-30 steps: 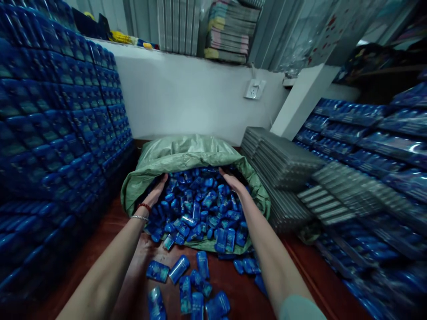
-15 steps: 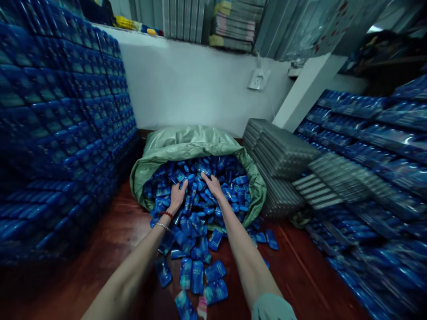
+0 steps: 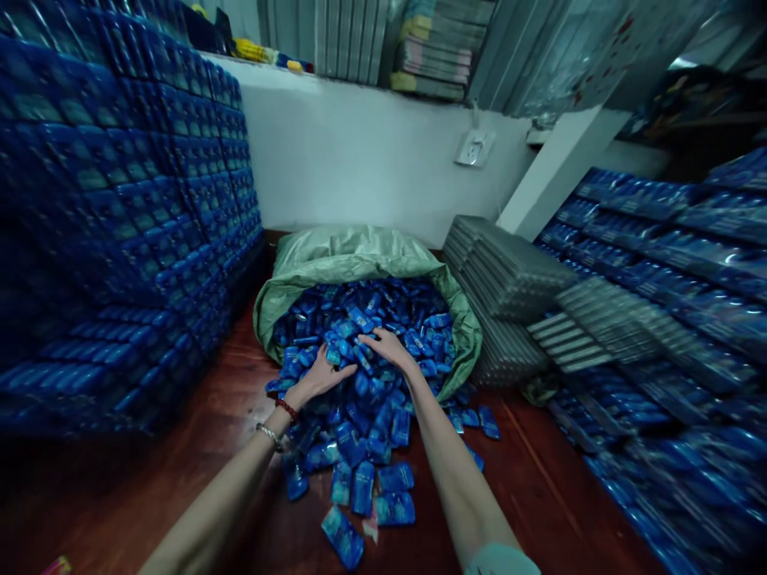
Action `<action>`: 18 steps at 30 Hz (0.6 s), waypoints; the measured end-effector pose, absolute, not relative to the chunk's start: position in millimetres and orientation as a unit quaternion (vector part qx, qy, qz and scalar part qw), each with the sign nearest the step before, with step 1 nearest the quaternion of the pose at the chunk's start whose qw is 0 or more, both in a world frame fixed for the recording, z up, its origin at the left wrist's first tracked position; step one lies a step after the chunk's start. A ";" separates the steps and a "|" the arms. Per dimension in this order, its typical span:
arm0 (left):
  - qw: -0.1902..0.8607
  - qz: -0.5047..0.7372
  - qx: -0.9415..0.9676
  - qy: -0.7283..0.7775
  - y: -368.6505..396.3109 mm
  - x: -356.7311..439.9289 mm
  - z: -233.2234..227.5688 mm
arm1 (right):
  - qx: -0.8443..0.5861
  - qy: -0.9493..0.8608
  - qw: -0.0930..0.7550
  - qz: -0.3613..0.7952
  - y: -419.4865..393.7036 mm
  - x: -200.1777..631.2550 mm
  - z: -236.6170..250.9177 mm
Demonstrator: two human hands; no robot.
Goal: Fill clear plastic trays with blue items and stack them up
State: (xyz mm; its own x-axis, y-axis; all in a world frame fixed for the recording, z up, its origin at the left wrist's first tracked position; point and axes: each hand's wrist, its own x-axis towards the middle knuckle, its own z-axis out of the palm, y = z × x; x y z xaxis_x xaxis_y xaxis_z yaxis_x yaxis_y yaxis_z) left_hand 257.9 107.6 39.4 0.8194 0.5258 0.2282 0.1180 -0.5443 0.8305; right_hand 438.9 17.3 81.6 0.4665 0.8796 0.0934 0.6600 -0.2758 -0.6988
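A dim storeroom is seen from above, over two bare forearms stretched forward. A green woven sack is laid on its side on a reddish-brown floor, its mouth turned toward the viewer. Small glossy blue packets are heaped in the mouth and spilled forward onto the floor in a loose trail that runs along the line of the arms, from the sack toward the body.

The left hand is laid palm down on the packets at the near lip of the sack, fingers spread and slightly curled, with a red band and a metal bracelet at the wrist. The right hand is set a little further in, also palm down and spread over the heap. No single packet is seen pinched; whether any are caught beneath the palms cannot be told. The bulk of the heap lies just beyond and between the two hands, with the right hand nearer its middle.

Tall stacks of blue packaged goods are piled at the left and right. Grey ribbed trays are stacked beside the sack. A white wall with a socket is behind.
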 end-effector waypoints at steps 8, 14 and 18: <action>0.285 0.071 0.932 0.214 85.9 219.7 33.5 | -0.806 -0.522 0.254 0.113 0.4 385.0 79.2; 0.299 0.069 0.933 0.187 76.7 178.9 46.4 | -0.808 -0.516 0.281 0.041 -38.6 390.3 73.4; 0.298 0.217 0.897 0.243 77.1 155.2 35.1 | -0.877 -0.403 0.254 -0.058 -59.3 412.4 69.1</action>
